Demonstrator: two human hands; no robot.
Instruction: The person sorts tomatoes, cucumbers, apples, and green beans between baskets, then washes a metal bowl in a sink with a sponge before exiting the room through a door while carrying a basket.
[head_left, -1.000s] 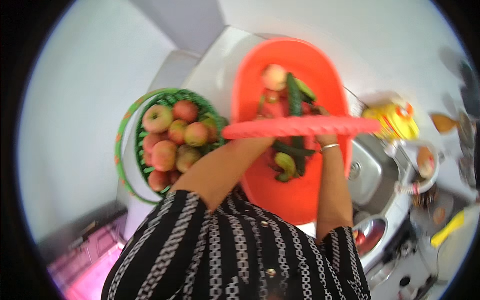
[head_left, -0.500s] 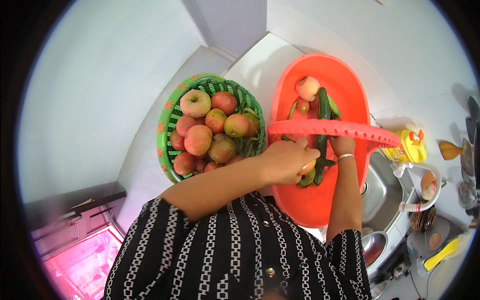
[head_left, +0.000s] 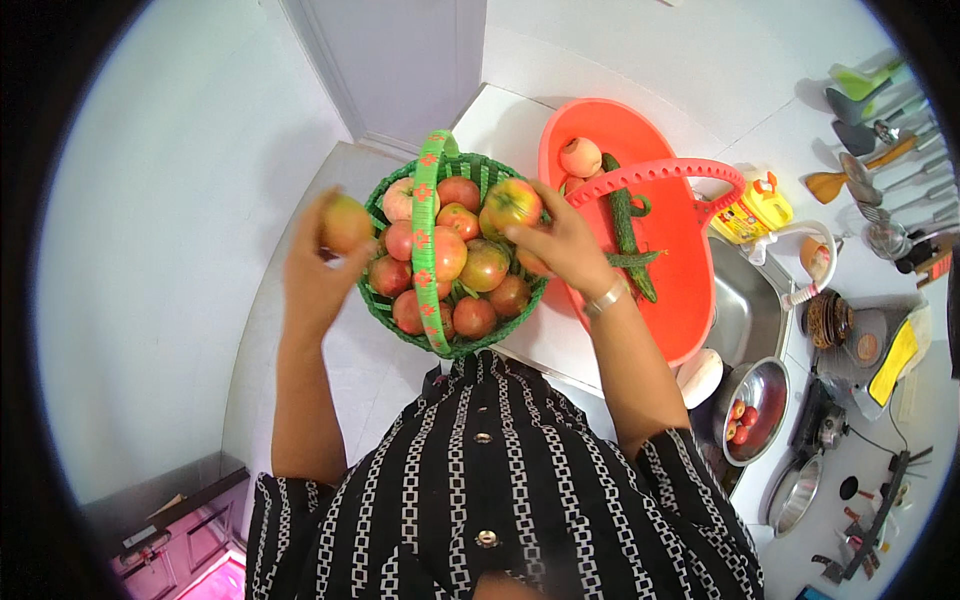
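Note:
My left hand (head_left: 318, 262), slightly blurred, is closed round a round yellowish fruit (head_left: 346, 223) just left of the green woven basket (head_left: 503, 168). Over that basket's right side, my right hand (head_left: 568, 245) grips a green-and-orange tomato (head_left: 513, 203). Red and greenish tomatoes (head_left: 484, 266) fill the basket, along with a pale pink apple (head_left: 398, 200). Its green handle (head_left: 424, 255), patterned with red flowers, arches over them. To the right, a red plastic basket (head_left: 682, 300) holds dark cucumbers (head_left: 624, 225) and a pale apple (head_left: 580, 157) at its far end.
A steel sink (head_left: 745, 300) lies beyond the red basket, with a yellow jug (head_left: 752, 212) behind it. Nearer, a steel bowl (head_left: 765, 405) contains small red fruits. Utensils (head_left: 865, 180) hang on the right wall. A white counter (head_left: 495, 120) supports the red basket.
Both hands have left the red basket and moved left to the green one. My right hand now has a tomato. The view has shifted, showing more of the right wall.

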